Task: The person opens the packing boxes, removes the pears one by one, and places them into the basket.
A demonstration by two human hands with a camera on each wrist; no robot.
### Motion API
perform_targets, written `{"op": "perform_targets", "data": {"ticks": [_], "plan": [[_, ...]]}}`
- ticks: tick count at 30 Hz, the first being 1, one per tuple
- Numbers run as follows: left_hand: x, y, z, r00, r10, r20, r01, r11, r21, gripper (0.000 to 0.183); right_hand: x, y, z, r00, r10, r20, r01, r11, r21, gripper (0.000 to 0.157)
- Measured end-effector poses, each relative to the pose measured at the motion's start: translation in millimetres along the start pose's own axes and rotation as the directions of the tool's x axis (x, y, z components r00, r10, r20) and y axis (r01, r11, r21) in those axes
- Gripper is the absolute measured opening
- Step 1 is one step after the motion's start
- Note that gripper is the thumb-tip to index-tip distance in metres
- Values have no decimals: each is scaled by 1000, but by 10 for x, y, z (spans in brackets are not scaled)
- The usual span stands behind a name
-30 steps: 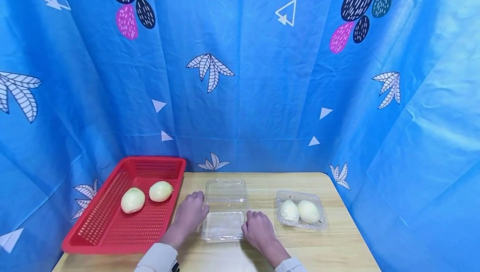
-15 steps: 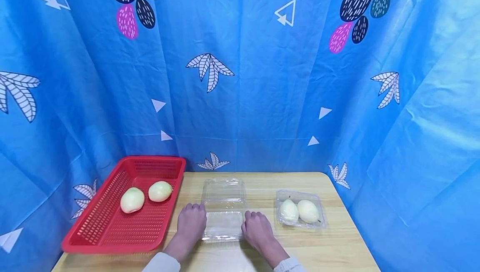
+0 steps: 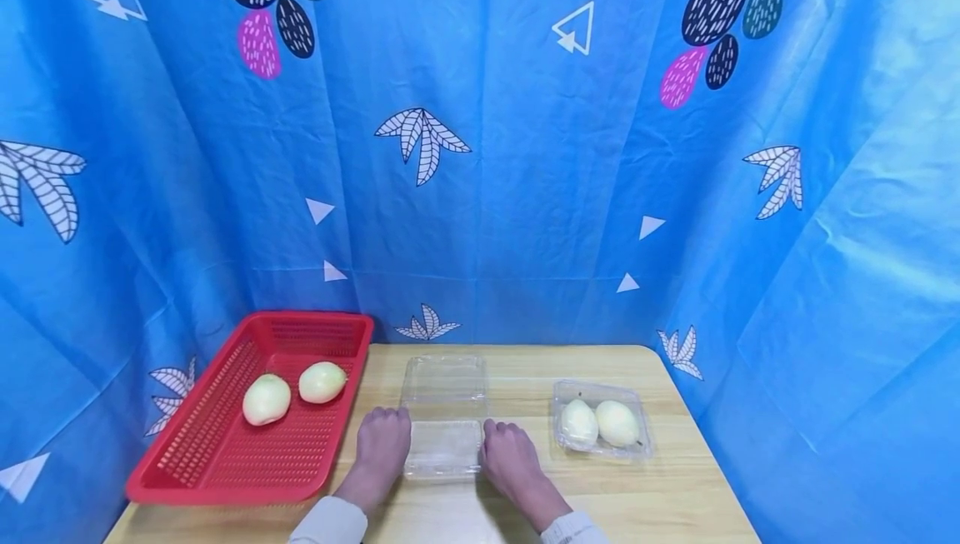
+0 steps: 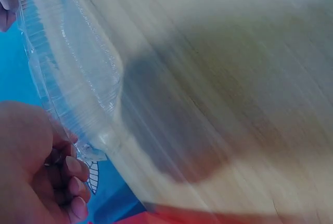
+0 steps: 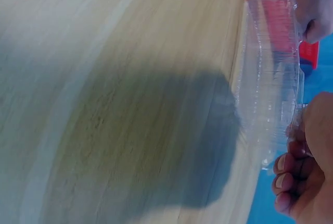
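Observation:
In the head view a clear plastic clamshell container (image 3: pixel 444 446) lies with its lid (image 3: pixel 447 379) folded back, away from the person. My left hand (image 3: pixel 383 446) holds its left edge, fingers curled. On the opposite edge my right hand (image 3: pixel 513 456) grips the rim in much the same way. The left wrist view shows the container's ribbed side (image 4: pixel 78 86) with the rim pinched by the left thumb and forefinger. From the right wrist, the right fingers (image 5: pixel 283 181) are curled beside the rim of the clear wall (image 5: pixel 263 73). Nothing shows inside this container.
A red perforated basket (image 3: pixel 225 498) at left holds two pale, onion-like rounds (image 3: pixel 266 400). To the right, a second clear container (image 3: pixel 641 411) has two similar pale rounds (image 3: pixel 617 424) in it. A blue patterned curtain (image 3: pixel 517 194) surrounds the wooden table (image 3: pixel 645 511) behind and at the sides.
My left hand has come nearer the person and curled its fingers at the container's left edge. The container and right hand have shifted slightly left.

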State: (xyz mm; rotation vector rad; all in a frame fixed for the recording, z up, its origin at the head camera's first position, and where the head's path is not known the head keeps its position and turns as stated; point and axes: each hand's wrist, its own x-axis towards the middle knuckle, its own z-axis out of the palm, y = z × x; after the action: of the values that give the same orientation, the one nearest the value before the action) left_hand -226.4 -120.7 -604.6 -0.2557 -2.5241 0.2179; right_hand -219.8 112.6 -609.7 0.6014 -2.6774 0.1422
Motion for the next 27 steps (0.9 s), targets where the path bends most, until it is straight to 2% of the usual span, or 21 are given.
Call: {"op": "perform_targets", "data": {"ticks": [2, 7, 16, 23, 27], "plan": [[11, -10, 3, 1000, -9, 21, 9, 1000, 0, 9, 9, -3, 8, 1000, 7, 13, -7, 1000, 8, 13], [18, -27, 40, 1000, -23, 12, 23, 1000, 3, 12, 35, -3, 32, 1000, 19, 21, -19, 999, 27, 10], [39, -35, 72, 998, -57, 34, 58, 998, -6, 13, 106, -3, 104, 999, 14, -35, -13, 1000, 23, 11], [77, -76, 117, 997, -71, -5, 71, 997, 7, 10, 155, -27, 127, 995, -3, -99, 7, 999, 46, 11], [97, -97, 138, 997, -72, -15, 73, 997, 5, 10, 180, -37, 133, 994, -2, -108, 6, 999, 41, 12]]}}
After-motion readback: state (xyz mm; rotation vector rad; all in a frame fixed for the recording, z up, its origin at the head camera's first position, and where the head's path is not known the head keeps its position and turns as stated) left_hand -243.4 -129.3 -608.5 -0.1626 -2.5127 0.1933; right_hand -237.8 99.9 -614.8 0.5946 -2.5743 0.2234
